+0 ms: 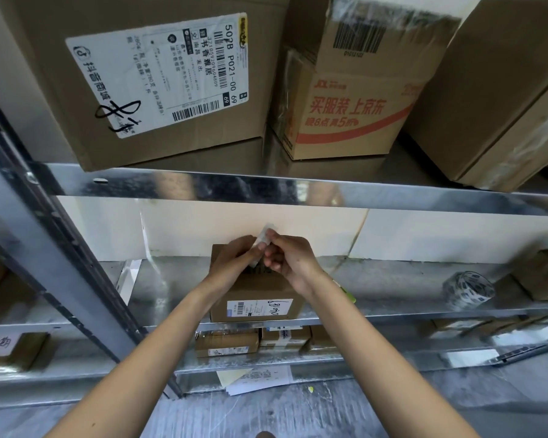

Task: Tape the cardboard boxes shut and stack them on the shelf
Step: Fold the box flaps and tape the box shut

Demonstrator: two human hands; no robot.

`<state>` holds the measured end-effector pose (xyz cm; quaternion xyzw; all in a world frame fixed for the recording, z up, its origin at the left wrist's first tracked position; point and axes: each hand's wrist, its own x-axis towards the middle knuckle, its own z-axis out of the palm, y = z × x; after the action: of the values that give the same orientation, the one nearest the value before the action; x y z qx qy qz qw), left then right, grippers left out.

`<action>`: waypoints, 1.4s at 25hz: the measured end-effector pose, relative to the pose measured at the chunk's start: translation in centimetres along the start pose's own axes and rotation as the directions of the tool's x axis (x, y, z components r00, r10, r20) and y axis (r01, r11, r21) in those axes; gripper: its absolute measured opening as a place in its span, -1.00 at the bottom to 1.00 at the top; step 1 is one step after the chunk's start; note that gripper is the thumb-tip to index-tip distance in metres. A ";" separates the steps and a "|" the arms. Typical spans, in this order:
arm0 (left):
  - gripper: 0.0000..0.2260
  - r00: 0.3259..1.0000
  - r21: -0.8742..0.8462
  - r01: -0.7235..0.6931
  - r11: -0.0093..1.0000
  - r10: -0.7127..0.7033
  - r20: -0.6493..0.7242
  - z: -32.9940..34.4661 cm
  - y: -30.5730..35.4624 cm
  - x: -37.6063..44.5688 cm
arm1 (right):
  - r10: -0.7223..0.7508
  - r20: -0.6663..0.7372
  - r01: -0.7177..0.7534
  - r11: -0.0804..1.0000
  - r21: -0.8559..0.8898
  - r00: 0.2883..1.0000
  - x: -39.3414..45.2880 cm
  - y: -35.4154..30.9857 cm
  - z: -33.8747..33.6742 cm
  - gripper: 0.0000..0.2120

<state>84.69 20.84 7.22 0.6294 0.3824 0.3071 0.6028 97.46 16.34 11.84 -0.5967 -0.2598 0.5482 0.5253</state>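
Rack: galvanised steel shelving [266, 184] with reflective tiers and a dark upright post [60, 248] at left; a white wall panel closes the back of the middle tier.
Floor: grey concrete [298, 412] below, with loose papers [257, 379] lying at the rack's foot.
Upper tier: a large carton [140, 74] with a white shipping label at left; a red-printed carton [345, 115] at centre with another carton resting on it; a plain carton [503, 90] at right.
Middle tier: small box [257, 298] at the front edge, centre, label with handwriting facing the camera; tape roll [467, 290] well to its right; a further carton [541, 273] at far right.
Lower tier: several small labelled parcels [228, 343] directly beneath the small box.
Left hand [234, 260]: above the small box, fingertips pinching a strip of clear tape [263, 245].
Right hand [290, 257]: just beside the left, fingers curled, pinching the same strip's upper end.
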 end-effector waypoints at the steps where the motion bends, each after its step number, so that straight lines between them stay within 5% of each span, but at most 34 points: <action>1: -0.72 1.000 0.019 0.003 1.000 -0.003 0.013 0.1 0.0 -0.1 | 0.023 0.009 -0.023 1.000 -0.010 1.000 0.1 -0.1 -0.2 -0.76; 4: -0.76 0.999 0.032 0.038 0.999 -0.037 -0.016 0.1 -0.2 -0.2 | -0.012 -0.099 -0.019 0.953 -0.302 0.995 0.6 -0.6 -0.9 -0.74; 6: -0.71 0.998 0.065 0.067 0.996 -0.066 -0.021 0.1 -0.3 0.0 | -0.264 -0.161 0.137 0.827 -0.545 0.951 1.3 -0.9 -1.6 -0.66; 8: -0.71 0.997 0.084 0.072 0.994 -0.072 -0.013 0.2 -0.1 0.0 | -0.518 -0.002 0.373 0.619 -0.691 0.855 1.7 -0.7 -1.7 -0.77; 12: -0.67 0.998 0.020 0.056 0.998 -0.056 -0.035 0.0 -0.3 0.1 | -0.565 0.333 0.465 0.104 -0.879 0.755 1.0 1.0 -0.6 -0.71; 17: -0.71 0.997 0.018 0.056 0.998 -0.055 -0.046 0.1 -0.1 0.0 | -0.626 0.377 0.496 0.018 -0.868 0.683 0.2 1.3 -0.7 -0.71; 21: -0.67 0.999 0.022 0.045 0.999 -0.045 -0.026 0.0 -0.3 0.0 | -0.688 0.332 0.532 0.092 -0.842 0.645 0.1 0.6 -1.1 -0.81; 23: -0.64 0.999 -0.006 0.042 0.999 -0.042 -0.013 -0.2 -0.3 -0.2 | -0.638 0.254 0.524 0.277 -0.806 0.727 0.8 -0.3 -1.4 -0.80; 26: -0.52 0.998 -0.152 0.055 0.987 -0.058 -0.010 -0.9 -0.8 0.0 | -0.247 0.231 0.338 0.681 -0.650 0.941 1.5 -1.9 -1.7 -0.72; 28: -0.53 0.998 -0.213 0.062 0.975 -0.067 -0.017 -1.0 -1.0 0.1 | -0.068 0.243 0.210 0.755 -0.622 0.968 1.7 -2.3 -1.8 -0.79; 31: -0.48 0.990 -0.207 0.057 0.977 -0.083 -0.118 -0.8 -1.3 0.4 | -0.012 0.176 0.116 0.794 -0.596 0.984 1.9 -2.4 -1.3 -0.77; 33: -0.33 0.986 -0.204 0.028 0.979 -0.061 -0.154 -0.5 -1.2 0.3 | 0.053 0.020 -0.041 0.913 -0.406 0.998 1.9 -2.3 -1.2 -0.77; 35: -0.21 0.994 -0.113 0.016 0.993 -0.028 -0.104 -0.3 -1.7 0.5 | 0.271 0.017 -0.271 0.962 -0.013 0.962 2.0 -1.7 -1.3 -0.82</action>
<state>84.52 21.41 5.52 0.5732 0.4027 0.3544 0.6194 99.66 18.21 12.47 -0.6243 -0.1834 0.6191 0.4397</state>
